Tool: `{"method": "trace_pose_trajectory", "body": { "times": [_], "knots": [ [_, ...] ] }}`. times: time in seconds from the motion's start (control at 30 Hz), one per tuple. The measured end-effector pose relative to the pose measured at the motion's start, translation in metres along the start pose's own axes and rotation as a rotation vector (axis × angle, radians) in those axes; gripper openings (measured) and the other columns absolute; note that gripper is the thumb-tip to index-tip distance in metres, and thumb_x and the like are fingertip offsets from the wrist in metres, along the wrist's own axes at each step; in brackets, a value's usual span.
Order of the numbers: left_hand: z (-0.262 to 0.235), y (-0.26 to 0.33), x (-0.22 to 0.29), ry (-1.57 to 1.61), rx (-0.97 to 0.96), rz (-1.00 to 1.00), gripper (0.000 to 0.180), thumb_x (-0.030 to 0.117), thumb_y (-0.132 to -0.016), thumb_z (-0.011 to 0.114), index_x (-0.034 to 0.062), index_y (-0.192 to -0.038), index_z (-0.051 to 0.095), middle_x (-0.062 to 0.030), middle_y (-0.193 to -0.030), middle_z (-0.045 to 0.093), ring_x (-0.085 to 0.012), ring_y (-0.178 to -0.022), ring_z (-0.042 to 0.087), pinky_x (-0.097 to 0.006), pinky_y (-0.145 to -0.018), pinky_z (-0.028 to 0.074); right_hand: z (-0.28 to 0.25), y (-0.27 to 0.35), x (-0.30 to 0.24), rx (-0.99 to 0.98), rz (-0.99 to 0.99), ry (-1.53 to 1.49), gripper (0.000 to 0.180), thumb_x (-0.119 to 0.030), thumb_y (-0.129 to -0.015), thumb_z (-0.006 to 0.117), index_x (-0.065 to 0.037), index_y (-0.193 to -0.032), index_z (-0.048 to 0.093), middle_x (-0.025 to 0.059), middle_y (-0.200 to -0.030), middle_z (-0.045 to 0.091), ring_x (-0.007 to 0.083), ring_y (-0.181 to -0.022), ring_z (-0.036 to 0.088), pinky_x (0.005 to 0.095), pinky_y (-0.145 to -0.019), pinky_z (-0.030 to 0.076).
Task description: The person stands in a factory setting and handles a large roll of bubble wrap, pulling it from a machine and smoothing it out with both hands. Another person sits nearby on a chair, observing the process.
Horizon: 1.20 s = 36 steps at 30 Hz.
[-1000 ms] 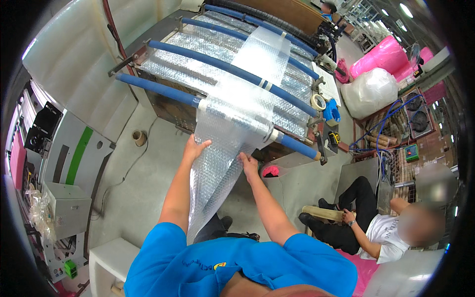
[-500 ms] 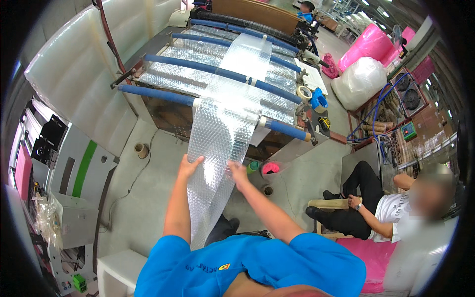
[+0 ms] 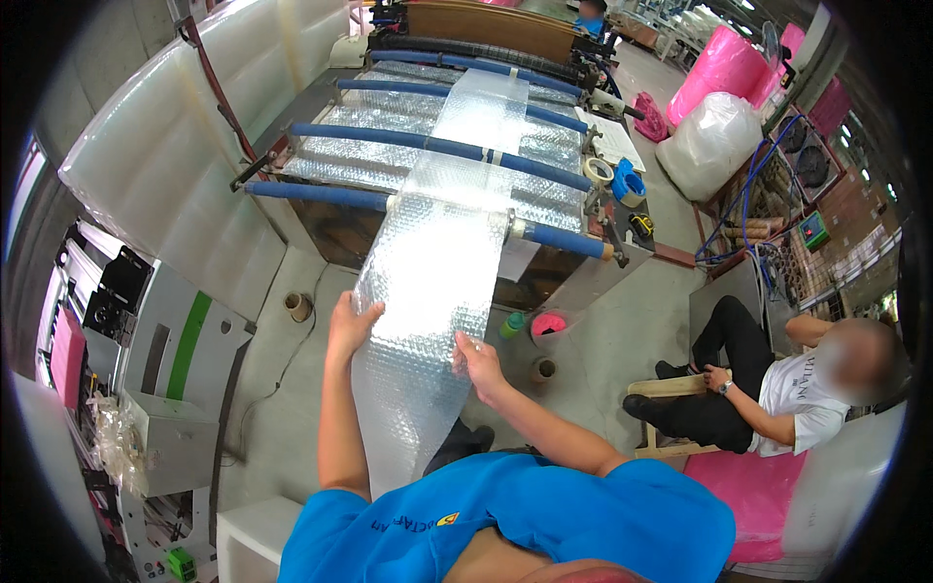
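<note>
A long strip of clear bubble wrap (image 3: 428, 262) runs off the blue-covered rollers of a machine and hangs down toward my body. On its left edge is my left hand (image 3: 350, 325), closed with the thumb on top and the fingers hidden behind the film. My right hand (image 3: 478, 364) pinches the opposite edge, slightly lower. Between the two hands the strip lies spread and fairly flat, with bright glare on it. Its lower end passes down in front of my blue shirt. The front blue roller (image 3: 321, 194) carries the strip a little beyond my hands.
Tape rolls (image 3: 599, 175) and a yellow-black tape measure (image 3: 641, 226) lie at the machine's right side. A bin with pink contents (image 3: 549, 325) and a green bottle (image 3: 511, 325) stand below. A seated person (image 3: 768, 389) is at right, a grey machine (image 3: 175, 360) at left.
The strip was narrower and creased between my hands; now it is wider and flatter. My hands have moved farther apart, and the right one sits lower. The view has shifted slightly.
</note>
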<state>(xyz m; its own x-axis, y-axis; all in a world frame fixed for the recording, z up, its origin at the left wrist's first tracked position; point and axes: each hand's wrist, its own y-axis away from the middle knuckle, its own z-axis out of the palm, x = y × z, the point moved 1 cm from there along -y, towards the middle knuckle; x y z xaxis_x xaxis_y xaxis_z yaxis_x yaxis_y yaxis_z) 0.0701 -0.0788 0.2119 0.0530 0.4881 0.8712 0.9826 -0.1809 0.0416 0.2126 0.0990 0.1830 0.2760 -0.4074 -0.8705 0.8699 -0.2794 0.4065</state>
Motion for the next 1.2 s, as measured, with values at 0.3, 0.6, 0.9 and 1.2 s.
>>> {"method": "trace_pose_trajectory", "body": {
  "times": [0.3,0.6,0.9,1.2],
  "knots": [
    [0.059,-0.022,-0.101,0.068,-0.149,-0.184,0.039,0.024,-0.064,0.068,-0.0034,-0.089,0.054,-0.0138,-0.082,0.060,-0.0211,-0.075,0.057,-0.030,-0.068,0.044,-0.043,-0.051,0.069,-0.044,0.065,0.182,0.030,-0.031,-0.081,0.050,-0.002,-0.073,0.054,0.0026,-0.064,0.054,0.0086,-0.055,0.048,0.0229,-0.051,0.039],
    [0.107,-0.054,-0.134,-0.181,-0.124,-0.281,0.054,0.035,-0.062,0.068,-0.0021,-0.096,0.050,-0.0186,-0.093,0.056,-0.0296,-0.087,0.054,-0.035,-0.075,0.042,-0.081,-0.109,0.094,-0.010,0.025,0.642,0.033,-0.034,-0.073,0.059,-0.002,-0.081,0.063,0.0052,-0.067,0.060,0.0110,-0.060,0.053,0.0238,-0.058,0.043],
    [0.130,-0.074,-0.146,-0.230,-0.196,-0.344,0.062,0.040,-0.064,0.065,-0.0004,-0.106,0.043,-0.0203,-0.100,0.052,-0.0327,-0.094,0.050,-0.037,-0.079,0.040,-0.100,-0.144,0.102,-0.026,0.144,0.824,0.035,-0.035,-0.064,0.067,-0.004,-0.080,0.064,0.0078,-0.074,0.062,0.0137,-0.070,0.058,0.0255,-0.066,0.044],
    [0.133,-0.076,-0.141,-0.263,-0.198,-0.341,0.066,0.045,-0.066,0.060,-0.0001,-0.109,0.041,-0.0210,-0.105,0.050,-0.0333,-0.098,0.048,-0.037,-0.081,0.039,-0.115,-0.174,0.119,-0.087,0.139,0.818,0.035,-0.041,-0.062,0.066,-0.013,-0.084,0.065,0.0133,-0.082,0.061,0.0221,-0.080,0.058,0.0294,-0.074,0.043]
  ]
}}
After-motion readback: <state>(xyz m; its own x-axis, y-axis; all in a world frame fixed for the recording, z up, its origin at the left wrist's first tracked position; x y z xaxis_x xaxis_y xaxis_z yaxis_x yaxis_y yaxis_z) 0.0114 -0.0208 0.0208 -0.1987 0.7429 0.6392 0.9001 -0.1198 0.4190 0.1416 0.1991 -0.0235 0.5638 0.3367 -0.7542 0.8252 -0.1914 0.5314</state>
